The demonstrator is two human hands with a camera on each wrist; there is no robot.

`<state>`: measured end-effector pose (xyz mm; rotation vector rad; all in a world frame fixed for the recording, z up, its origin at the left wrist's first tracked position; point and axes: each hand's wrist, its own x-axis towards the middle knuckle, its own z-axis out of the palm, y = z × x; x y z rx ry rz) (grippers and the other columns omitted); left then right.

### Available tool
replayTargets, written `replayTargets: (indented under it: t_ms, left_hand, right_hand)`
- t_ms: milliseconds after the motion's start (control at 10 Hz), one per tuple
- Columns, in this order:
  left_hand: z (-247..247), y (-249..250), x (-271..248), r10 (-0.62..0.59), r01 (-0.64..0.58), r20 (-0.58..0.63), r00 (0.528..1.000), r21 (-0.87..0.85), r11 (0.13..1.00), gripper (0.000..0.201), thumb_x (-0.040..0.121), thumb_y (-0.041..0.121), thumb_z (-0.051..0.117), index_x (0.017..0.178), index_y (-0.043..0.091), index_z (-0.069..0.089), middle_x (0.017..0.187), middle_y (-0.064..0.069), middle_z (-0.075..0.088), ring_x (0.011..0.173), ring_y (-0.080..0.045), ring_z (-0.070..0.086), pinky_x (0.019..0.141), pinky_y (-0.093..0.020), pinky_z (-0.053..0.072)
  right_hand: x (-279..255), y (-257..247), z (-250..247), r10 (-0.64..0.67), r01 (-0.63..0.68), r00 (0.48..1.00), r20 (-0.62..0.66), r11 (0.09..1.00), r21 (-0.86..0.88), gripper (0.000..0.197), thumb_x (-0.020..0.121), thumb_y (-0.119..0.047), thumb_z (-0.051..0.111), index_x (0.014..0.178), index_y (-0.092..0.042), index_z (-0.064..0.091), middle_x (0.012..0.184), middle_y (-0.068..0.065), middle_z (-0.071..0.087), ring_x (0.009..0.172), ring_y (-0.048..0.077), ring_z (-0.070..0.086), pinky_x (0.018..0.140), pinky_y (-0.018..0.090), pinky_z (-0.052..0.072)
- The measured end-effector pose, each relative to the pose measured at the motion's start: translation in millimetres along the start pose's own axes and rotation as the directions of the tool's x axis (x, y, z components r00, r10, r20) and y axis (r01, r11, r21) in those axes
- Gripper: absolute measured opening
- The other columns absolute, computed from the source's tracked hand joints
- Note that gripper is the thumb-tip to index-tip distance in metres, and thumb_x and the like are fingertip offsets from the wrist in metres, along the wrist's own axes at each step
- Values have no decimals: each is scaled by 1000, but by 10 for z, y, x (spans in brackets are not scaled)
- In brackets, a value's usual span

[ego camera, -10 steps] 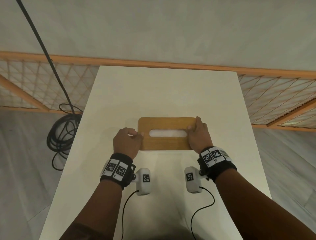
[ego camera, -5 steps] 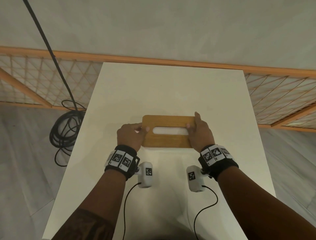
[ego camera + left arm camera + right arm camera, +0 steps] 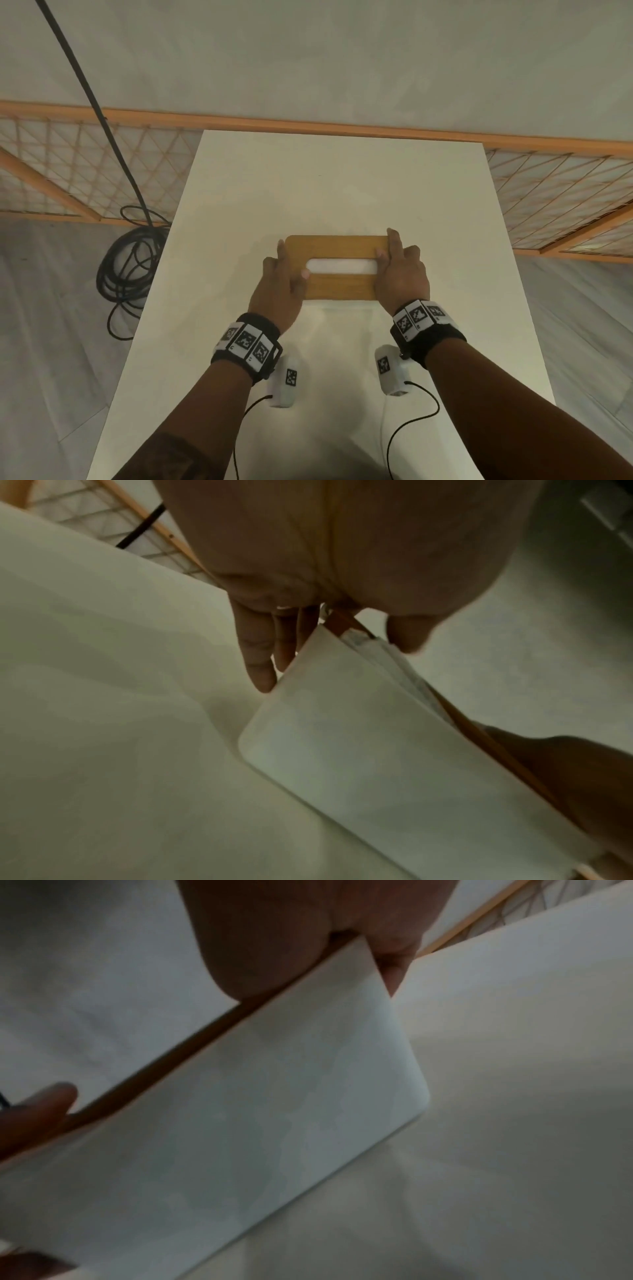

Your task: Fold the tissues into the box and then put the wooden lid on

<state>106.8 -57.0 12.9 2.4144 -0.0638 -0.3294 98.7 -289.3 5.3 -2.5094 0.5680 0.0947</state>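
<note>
On the white counter [image 3: 342, 192], roughly at its middle, sits the white box [image 3: 377, 764] with the wooden lid [image 3: 337, 250] lying across its top. From the head view the lid covers the box almost entirely; through its long slot a strip of white tissue [image 3: 340, 267] shows. The left wrist view shows the lid's edge along the box rim with folded tissues [image 3: 394, 656] bunched just under it at the left end, so there the lid is not seen flush with the rim.

The left hand [image 3: 277, 294] is at the lid's left end: its fingers [image 3: 257, 656] reach straight down the outer end wall of the box, touching it, while the thumb lies on top of the lid near the end of the slot. This grip is relaxed, with straight fingers flanking the box end rather than curling round anything.

The right hand [image 3: 402, 277] is at the lid's right end. Its thumb presses on the lid top beside the slot, one finger stretches along the far right corner, and the other fingers [image 3: 394, 972] go down the right end wall. This grip, too, is flat and extended, pressing and not pinching.

Beyond the counter's left edge a coil of black cable [image 3: 126, 267] lies on the floor, and an orange lattice fence [image 3: 342, 128] runs behind the far edge.
</note>
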Motion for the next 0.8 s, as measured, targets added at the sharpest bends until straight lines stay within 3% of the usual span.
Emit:
replayTargets:
  t_ms: [100,200,300,400,600,700,800]
  left_hand:
    - [89,-43,-50,30,-35,67,997,73,997,95,96,63,40,159,19,-15,143,-11,29,115,-33,52,88,-48,53]
    - [106,-52,-26,6,-12,76,997,89,996,94,97,64,37,157,22,-21,157,-12,17,129,-39,48,90,-54,53]
    - [87,-40,-38,25,-37,87,996,133,990,94,97,66,35,156,24,-25,160,-9,15,128,-37,51,89,-54,54]
    - [120,-46,-106,67,-72,44,997,119,990,93,95,68,34,155,28,-24,159,-6,17,127,-35,54,89,-52,55]
    - [142,-33,-64,80,-81,19,997,68,994,99,92,67,40,160,20,-15,155,-12,24,120,-37,58,88,-46,56]
    - [132,13,-72,72,-71,-13,997,58,996,94,97,58,46,160,21,-13,157,-10,25,115,-35,62,85,-42,55]
    - [108,81,-197,-10,11,-73,997,9,1000,86,96,63,37,160,28,-9,159,-5,25,115,-32,63,87,-41,56]
  right_hand:
    - [-79,26,38,8,-8,999,-49,1000,12,52,106,-53,23,156,-40,18,124,9,44,108,34,52,87,44,46]
    - [-93,20,52,-11,13,998,-58,999,38,54,106,-51,24,158,-36,18,129,10,44,116,32,47,93,44,45]
    - [-80,38,64,-31,35,998,-48,996,82,55,107,-49,24,159,-34,16,141,12,42,124,34,48,101,48,46]
    - [-105,44,70,-63,67,997,-34,992,103,57,106,-48,24,160,-32,14,151,9,37,124,34,53,101,49,49]
    - [-48,83,-24,-74,64,995,69,988,140,59,107,-49,27,161,-32,12,153,12,34,125,36,54,101,47,49]
    - [-36,138,-132,-62,18,989,134,950,310,65,107,-49,30,163,-29,3,158,14,29,136,34,46,106,39,38]
    - [-265,394,-302,69,-82,997,43,873,482,67,104,-53,35,162,-33,8,159,11,34,141,28,43,109,31,32]
